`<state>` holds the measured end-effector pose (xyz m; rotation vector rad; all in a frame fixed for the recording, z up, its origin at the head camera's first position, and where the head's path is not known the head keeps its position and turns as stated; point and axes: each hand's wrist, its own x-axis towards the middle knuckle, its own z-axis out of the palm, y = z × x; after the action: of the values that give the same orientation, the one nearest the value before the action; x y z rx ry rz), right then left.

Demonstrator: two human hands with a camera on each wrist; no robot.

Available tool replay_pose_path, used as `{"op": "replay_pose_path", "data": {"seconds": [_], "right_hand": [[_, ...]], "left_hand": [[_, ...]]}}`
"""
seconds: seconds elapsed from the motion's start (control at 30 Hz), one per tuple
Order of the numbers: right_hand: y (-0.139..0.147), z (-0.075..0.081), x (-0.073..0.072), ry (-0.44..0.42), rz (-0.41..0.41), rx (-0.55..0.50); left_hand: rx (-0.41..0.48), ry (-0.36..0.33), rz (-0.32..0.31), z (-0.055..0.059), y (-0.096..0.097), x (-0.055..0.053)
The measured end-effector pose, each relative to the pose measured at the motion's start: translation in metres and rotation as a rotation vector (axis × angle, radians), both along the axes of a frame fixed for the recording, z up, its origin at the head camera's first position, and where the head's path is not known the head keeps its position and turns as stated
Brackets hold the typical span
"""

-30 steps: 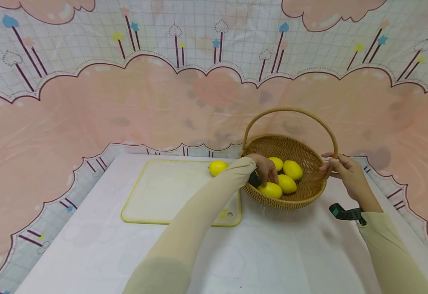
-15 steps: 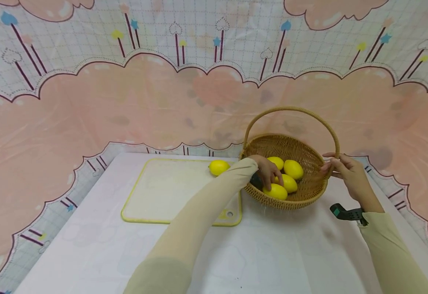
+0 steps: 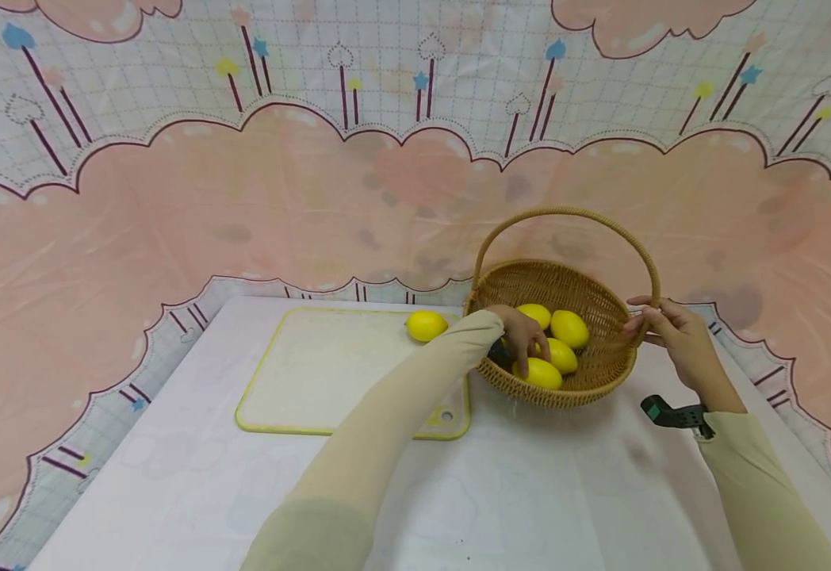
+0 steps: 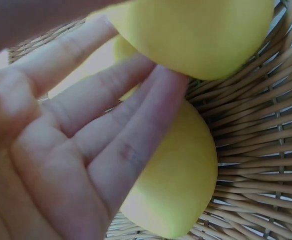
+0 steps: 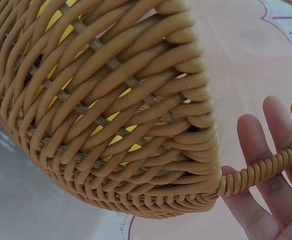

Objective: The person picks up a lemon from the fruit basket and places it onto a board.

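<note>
A wicker basket [image 3: 572, 279] with an arched handle [image 3: 564, 212] stands tipped towards me and holds several lemons [image 3: 569, 329]. Inside it, my left hand [image 3: 525, 327] pinches the front lemon [image 3: 544, 376] between thumb and fingers. The left wrist view has this lemon [image 4: 205, 35] along the top against the fingertips, and another lemon [image 4: 175, 175] behind the fingers. At the basket's right side, my right hand [image 3: 683, 342] grips the foot of the handle, thumb near the rim. The right wrist view shows its fingers [image 5: 273, 165] behind the wrapped handle [image 5: 265, 167].
To the left of the basket lies a white cutting board [image 3: 337, 373] with a yellow edge. One more lemon [image 3: 426, 326] rests at its far right corner, partly behind my left sleeve. A white table [image 3: 244, 492] carries everything, and a printed cloth [image 3: 315, 214] hangs behind.
My left hand has shifted slightly to the right inside the basket, and the front lemon has moved right with it. My right hand stays at the handle.
</note>
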<state>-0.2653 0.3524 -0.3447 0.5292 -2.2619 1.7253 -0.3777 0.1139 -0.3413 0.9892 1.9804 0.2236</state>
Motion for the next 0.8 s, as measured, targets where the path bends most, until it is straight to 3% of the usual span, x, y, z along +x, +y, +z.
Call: {"op": "replay_pose_path", "data": {"seconds": [0.17,0.4,0.8], "right_hand": [[0.001,0.0,-0.0006,-0.002,0.004,-0.005],[0.0008,-0.0001,-0.0005,-0.009,0.001,-0.012],[0.0014,-0.0009,0.0003,-0.006,-0.004,0.009]], "left_hand": [[0.011,-0.006,-0.013,0.0001,0.0013,0.0015],[0.001,0.021,-0.077,-0.0027,0.003,0.0011],[0.032,-0.092,0.044,-0.0062,0.0039,0.0026]]}}
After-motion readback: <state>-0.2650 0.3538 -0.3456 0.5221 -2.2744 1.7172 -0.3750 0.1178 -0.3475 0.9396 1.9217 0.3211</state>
